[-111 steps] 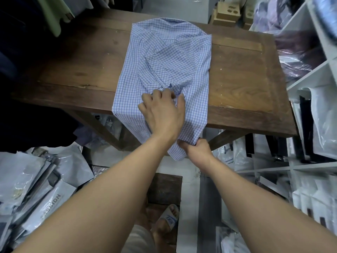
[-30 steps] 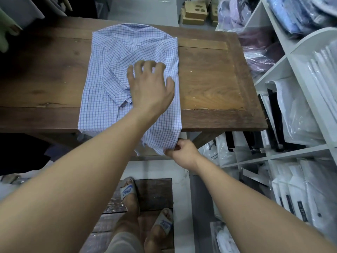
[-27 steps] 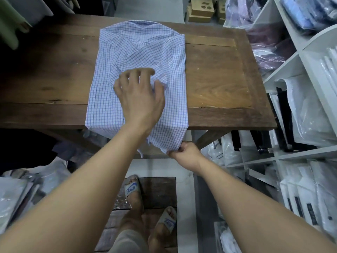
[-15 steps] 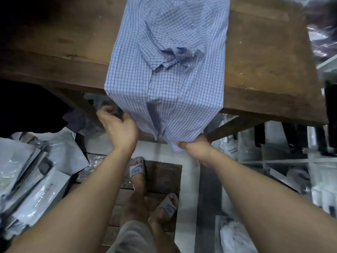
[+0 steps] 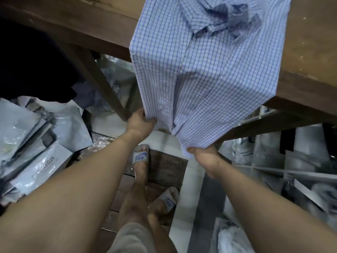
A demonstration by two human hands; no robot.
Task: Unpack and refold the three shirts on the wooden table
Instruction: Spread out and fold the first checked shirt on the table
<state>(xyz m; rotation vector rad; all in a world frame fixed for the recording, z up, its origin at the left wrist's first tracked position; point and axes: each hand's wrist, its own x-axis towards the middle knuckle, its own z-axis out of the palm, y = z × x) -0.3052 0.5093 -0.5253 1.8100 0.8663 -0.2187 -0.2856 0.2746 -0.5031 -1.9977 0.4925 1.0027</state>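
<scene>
Head view: closest in, both forearms reach down and forward, and below them the person's sandalled feet (image 5: 141, 158) stand on the floor. The right hand (image 5: 204, 155) is the lower and nearer one, its fingers curled tight round the lowest tip of the hem. The left hand (image 5: 141, 123) sits higher and closer to the table's near edge, gripping the hem's other corner. From the two hands the checked shirt (image 5: 209, 73) rises as a hanging tail, bends over the near edge of the wooden table (image 5: 310, 42) and lies flat on the top beyond. Its long axis runs straight away from the person, so the whole garment lies ahead of and above the hands. The next move probably carries the hem up and forward onto the tabletop. Further along the shirt, a bunched patch of cloth (image 5: 224, 17) may need smoothing first.
</scene>
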